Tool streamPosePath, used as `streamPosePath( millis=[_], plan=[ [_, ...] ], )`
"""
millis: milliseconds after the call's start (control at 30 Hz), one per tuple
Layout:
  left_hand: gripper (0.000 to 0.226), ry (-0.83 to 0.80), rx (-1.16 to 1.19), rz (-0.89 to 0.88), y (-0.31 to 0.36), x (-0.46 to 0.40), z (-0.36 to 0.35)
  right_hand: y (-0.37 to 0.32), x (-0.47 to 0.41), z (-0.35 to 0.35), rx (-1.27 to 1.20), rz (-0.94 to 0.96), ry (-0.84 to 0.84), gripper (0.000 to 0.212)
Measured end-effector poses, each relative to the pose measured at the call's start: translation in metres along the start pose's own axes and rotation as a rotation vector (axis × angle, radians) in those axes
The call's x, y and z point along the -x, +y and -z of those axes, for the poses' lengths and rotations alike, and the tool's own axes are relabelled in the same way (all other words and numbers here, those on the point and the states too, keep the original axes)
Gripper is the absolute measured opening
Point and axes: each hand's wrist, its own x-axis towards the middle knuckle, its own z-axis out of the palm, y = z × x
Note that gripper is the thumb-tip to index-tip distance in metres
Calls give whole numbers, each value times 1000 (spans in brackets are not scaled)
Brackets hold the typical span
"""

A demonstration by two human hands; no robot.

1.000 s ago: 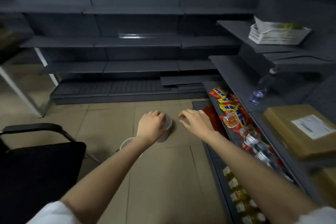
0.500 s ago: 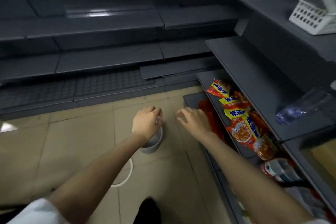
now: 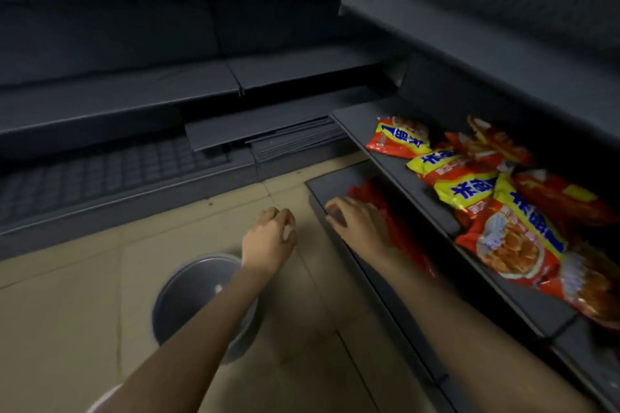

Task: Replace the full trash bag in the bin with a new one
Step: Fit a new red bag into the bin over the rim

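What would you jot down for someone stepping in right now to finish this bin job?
Left hand: curled round something small and whitish, too blurred to name; it may be the new bag.
Right hand: open, fingers spread over the low grey shelf beside the red packets.
Small grey bin: on the tile floor under the left forearm; inside looks bare, no liner visible.
Done: the full bag appears to be out.
Left: line the bin with the new bag.

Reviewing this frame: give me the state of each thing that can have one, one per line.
Small round grey bin: upright on the tiled floor, open-topped, inside too blurred to judge.
Left hand: fingers curled, pinching something small and pale.
Right hand: fingers spread, reaching onto the lowest dark shelf.
Red-and-yellow snack packets: lying overlapped, sealed.
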Motion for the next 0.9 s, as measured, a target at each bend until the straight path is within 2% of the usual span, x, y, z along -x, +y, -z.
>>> streamPosePath(
  millis=[167,333,567,767,833,900],
  plan=[
    [14,47,-8,-91,-40,-16,-120,91,24,-101,89,-80,34,19],
    [14,79,24,-156,-55,-22,-197,161,43,-151,226,-124,84,24],
    [17,67,-75,-261,-52,-33,-236,230,53,-169,440,-335,-31,43],
    [14,104,-41,-261,-44,-36,-266,265,66,-194,434,-496,-97,62],
    [15,80,-24,-265,-43,-28,-280,269,73,-204,446,-518,-130,61],
    [17,44,-7,-242,-44,-19,-290,269,79,-211,503,-479,-100,49]
  ],
)
